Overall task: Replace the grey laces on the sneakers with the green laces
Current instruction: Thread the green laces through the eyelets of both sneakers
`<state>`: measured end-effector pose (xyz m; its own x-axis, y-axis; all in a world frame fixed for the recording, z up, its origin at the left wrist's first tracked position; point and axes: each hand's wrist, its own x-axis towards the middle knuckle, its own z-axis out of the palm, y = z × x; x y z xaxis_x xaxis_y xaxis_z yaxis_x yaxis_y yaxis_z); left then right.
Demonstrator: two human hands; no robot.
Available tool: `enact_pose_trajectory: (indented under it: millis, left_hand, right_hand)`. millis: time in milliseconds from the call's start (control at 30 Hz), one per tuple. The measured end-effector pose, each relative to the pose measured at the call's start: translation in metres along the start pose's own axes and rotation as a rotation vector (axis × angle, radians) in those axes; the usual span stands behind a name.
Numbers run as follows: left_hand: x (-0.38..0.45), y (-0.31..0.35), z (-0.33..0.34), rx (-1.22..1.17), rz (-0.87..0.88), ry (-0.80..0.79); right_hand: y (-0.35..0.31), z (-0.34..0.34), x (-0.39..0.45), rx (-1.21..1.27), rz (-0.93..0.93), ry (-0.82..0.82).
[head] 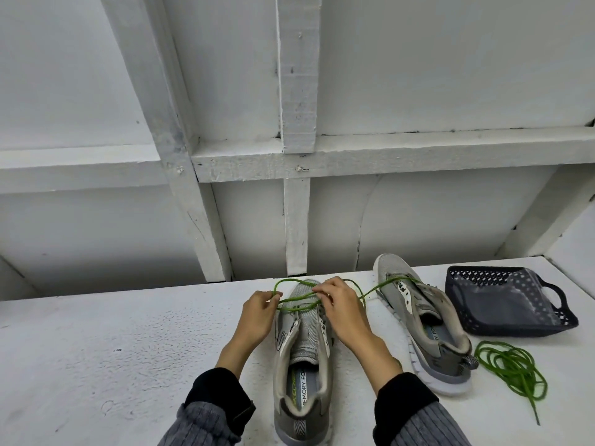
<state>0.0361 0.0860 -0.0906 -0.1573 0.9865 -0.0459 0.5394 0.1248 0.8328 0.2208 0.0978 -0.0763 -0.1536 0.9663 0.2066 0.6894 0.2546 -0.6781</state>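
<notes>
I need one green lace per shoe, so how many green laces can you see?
2. One green lace is held by both hands over the near shoe's front; the other lies coiled on the table right of the far shoe.

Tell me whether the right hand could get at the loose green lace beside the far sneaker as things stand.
Probably yes, but not at once: the right hand pinches the green lace being threaded, and the right sneaker lies between it and the loose green lace.

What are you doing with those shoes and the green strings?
A person is threading a thin green lace through the near grey mesh sneaker. The left hand and right hand each pinch it over the toe end. The second grey sneaker waits to the right, with no lace threaded in it, beside a dark plastic basket and a spare coiled green lace.
</notes>
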Motion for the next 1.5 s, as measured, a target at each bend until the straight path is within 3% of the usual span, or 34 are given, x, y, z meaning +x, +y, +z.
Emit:
enact_pose_trajectory:
  millis: [233,467,633,700,733,833,867,933,1033,1200,1300,1367,1433,1500]
  left_hand:
    - [0.009,-0.015,0.002,0.098,0.004,0.003]
    - [0.005,0.026,0.003,-0.006,0.087,0.016]
    - [-0.004,0.073,0.017,-0.021,0.277,-0.387]
    - [-0.005,0.077,0.019,0.082,0.281,-0.39]
    - [-0.004,0.078,0.018,0.079,0.277,-0.3]
    - [-0.008,0.081,0.012,-0.068,0.323,-0.01]
    - [-0.008,0.081,0.011,-0.08,0.363,-0.026]
    - [-0.011,0.084,0.01,-0.023,0.431,-0.201]
    - [-0.015,0.088,0.011,0.018,0.429,-0.378]
    - [-0.014,0.08,0.004,-0.164,0.317,-0.233]
    - [-0.01,0.072,-0.008,-0.261,0.188,0.028]
    - [-0.009,0.068,-0.014,-0.254,0.113,0.158]
    - [-0.012,0.062,-0.015,-0.195,0.084,0.117]
    - [-0.017,0.057,-0.009,-0.14,0.021,-0.029]
  right_hand:
    - [0.005,0.006,0.01,-0.282,0.077,-0.112]
    - [-0.008,-0.036,0.011,0.283,0.223,0.345]
    - [-0.013,-0.069,0.007,0.36,0.172,0.514]
    - [-0.007,-0.073,-0.001,0.352,0.162,0.544]
    - [-0.003,-0.072,-0.004,0.342,0.157,0.539]
    - [0.005,-0.068,-0.014,0.323,0.127,0.472]
    - [0.004,-0.068,-0.016,0.331,0.117,0.445]
    - [-0.003,-0.067,-0.019,0.343,0.078,0.406]
    - [-0.01,-0.065,-0.018,0.369,0.059,0.378]
    - [-0.004,-0.06,-0.023,0.24,0.142,0.35]
    - [0.011,-0.047,-0.03,0.079,0.217,0.218]
    - [0.017,-0.037,-0.037,0.104,0.293,0.067]
    - [0.017,-0.03,-0.044,0.151,0.318,-0.177]
    - [0.015,-0.022,-0.05,0.126,0.298,-0.338]
